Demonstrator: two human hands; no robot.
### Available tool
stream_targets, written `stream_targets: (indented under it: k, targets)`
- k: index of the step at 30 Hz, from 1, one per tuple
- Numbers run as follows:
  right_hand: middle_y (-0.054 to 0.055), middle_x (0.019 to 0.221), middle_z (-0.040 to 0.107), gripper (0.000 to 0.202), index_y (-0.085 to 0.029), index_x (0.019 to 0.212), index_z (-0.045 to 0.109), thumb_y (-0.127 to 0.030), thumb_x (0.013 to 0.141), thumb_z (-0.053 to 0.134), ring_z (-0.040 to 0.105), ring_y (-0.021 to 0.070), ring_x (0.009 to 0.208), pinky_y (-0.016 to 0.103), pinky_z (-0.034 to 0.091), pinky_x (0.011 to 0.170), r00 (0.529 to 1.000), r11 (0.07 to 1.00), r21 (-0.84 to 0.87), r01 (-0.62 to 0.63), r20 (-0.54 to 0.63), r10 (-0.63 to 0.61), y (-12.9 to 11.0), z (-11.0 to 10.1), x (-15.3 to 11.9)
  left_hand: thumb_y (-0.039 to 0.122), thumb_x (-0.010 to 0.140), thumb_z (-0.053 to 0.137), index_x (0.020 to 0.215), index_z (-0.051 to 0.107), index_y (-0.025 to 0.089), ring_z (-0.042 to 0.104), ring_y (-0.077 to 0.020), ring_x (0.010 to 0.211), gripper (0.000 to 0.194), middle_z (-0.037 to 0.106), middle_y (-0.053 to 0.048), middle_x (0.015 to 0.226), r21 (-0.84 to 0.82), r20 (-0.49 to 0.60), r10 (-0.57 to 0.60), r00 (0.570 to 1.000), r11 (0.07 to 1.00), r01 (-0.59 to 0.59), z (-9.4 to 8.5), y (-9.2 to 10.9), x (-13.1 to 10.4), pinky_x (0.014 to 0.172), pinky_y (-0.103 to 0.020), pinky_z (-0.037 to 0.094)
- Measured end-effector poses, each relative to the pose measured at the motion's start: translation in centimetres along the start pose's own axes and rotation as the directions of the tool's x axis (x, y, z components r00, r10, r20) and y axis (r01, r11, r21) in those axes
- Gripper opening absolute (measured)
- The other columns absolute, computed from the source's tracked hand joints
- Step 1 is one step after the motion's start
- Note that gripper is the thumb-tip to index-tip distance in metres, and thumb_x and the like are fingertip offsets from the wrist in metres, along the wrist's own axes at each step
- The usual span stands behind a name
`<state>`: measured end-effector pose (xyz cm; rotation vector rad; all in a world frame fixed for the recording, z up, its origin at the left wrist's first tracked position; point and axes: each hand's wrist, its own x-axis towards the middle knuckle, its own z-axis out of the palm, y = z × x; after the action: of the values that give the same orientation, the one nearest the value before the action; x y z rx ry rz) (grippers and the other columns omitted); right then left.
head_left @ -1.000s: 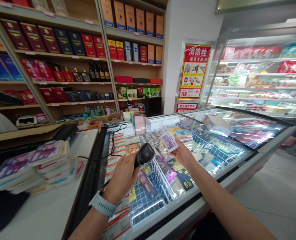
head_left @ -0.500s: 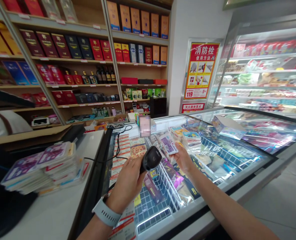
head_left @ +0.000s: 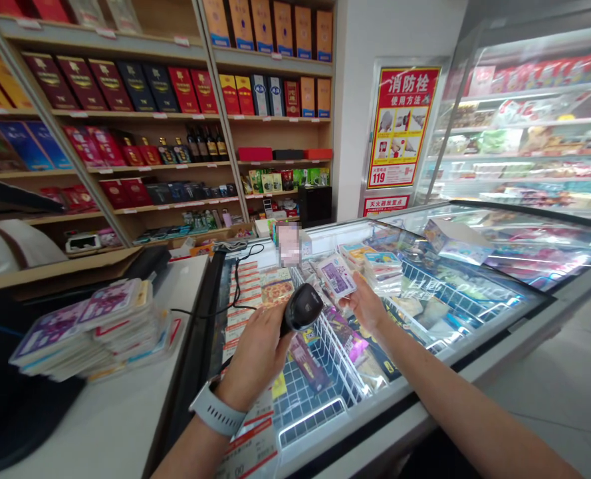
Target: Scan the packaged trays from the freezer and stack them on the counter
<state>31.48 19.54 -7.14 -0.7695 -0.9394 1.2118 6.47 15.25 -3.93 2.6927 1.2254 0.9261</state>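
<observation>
My left hand (head_left: pixel 260 349), with a pale grey watch on the wrist, is wrapped round a black barcode scanner (head_left: pixel 304 307). The scanner's head points away over the freezer. My right hand (head_left: pixel 367 303) pinches the right edge of a flat purple-and-white packet (head_left: pixel 337 277) and holds it up just beyond the scanner, apart from it. Printing covers the packet's face, too small to read. Below both hands lies a glass-topped chest freezer with a white wire basket (head_left: pixel 342 362) inside, holding a dark wrapped item (head_left: pixel 309 362).
Stacks of similar flat packets (head_left: pixel 96 326) stand on the white counter (head_left: pixel 120 416) at left. More packets (head_left: pixel 382 269) are piled on the freezer beyond my right hand, near an open carton (head_left: pixel 457 241). A black cable (head_left: pixel 236 286) crosses the price labels.
The packet in my right hand has shifted slightly and now tilts a little more. My left hand keeps the scanner nearly in place. The view has tipped down a little.
</observation>
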Motion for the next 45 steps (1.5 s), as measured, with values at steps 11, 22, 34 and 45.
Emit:
stream_targets:
  k: [11,22,34,45]
  targets:
    - [0.003,0.073,0.066,0.037,-0.019,0.087,0.06,-0.054,0.083,0.051,0.058,0.0138,0.062,0.023,0.04,0.051,0.997,0.999,0.004,-0.046,0.069,0.046,0.24,-0.06,-0.04,0.016,0.087,0.052,0.127,0.044,0.016,0.059,-0.0284,0.11,0.041,0.063,-0.013,0.117,-0.002,-0.001,0.007,1.0,1.0,-0.007,-0.34,0.32,0.11,0.098,-0.05,0.045]
    - [0.004,0.07,0.066,0.04,-0.018,0.089,0.062,-0.056,0.082,0.051,0.059,0.0154,0.064,0.024,0.039,0.051,0.996,0.999,0.013,-0.046,0.078,0.045,0.54,-0.36,0.31,0.016,0.087,0.051,0.127,0.044,0.016,0.058,-0.0281,0.108,0.041,0.062,-0.013,0.116,0.005,0.002,0.05,0.999,0.999,-0.05,-0.07,-0.04,0.03,0.094,-0.048,0.046]
    - [0.005,0.073,0.068,0.038,-0.017,0.087,0.064,-0.053,0.081,0.055,0.06,0.0151,0.066,0.024,0.041,0.055,0.995,0.997,0.005,-0.074,0.075,0.073,0.33,-0.08,0.1,0.018,0.087,0.051,0.124,0.046,0.016,0.06,-0.0281,0.104,0.037,0.063,-0.012,0.111,0.039,0.0,0.031,1.0,0.999,-0.031,-0.47,0.57,0.06,0.091,-0.047,0.048]
    - [0.004,0.072,0.068,0.037,-0.018,0.086,0.064,-0.053,0.081,0.054,0.06,0.0141,0.065,0.023,0.041,0.054,0.989,0.994,-0.016,-0.109,0.094,0.11,0.28,0.13,-0.05,0.018,0.087,0.052,0.124,0.045,0.016,0.059,-0.0291,0.108,0.038,0.063,-0.013,0.113,0.037,0.01,0.042,0.999,0.998,-0.042,-0.41,0.65,-0.06,0.093,-0.048,0.047]
